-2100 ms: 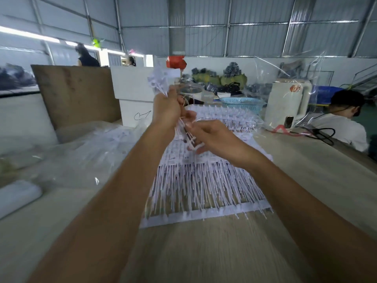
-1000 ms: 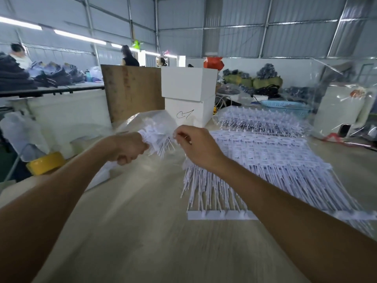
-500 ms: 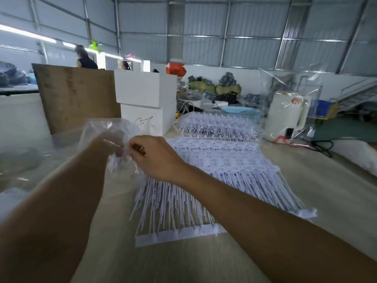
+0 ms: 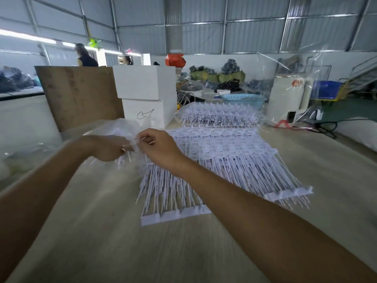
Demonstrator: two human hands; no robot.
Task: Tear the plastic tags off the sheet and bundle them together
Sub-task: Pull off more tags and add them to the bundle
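Head view: I see my left hand (image 4: 108, 149) gripping torn tags (image 4: 124, 160) inside a clear bag (image 4: 122, 127), right hand (image 4: 161, 148) pinching its film. Sheet (image 4: 220, 160) lies beside them on the table (image 4: 102, 231), whose near stretch is bare.

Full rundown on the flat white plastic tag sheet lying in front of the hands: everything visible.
The flat white plastic tag sheet lies on the pale wooden table. It looks like thin moulded plastic: rows of small printed tag heads at its far end, long thin stems running toward the camera, joined by a white runner strip along the near edge. Several layers seem stacked and offset. The right hand and forearm cross over its left part; contact cannot be told.
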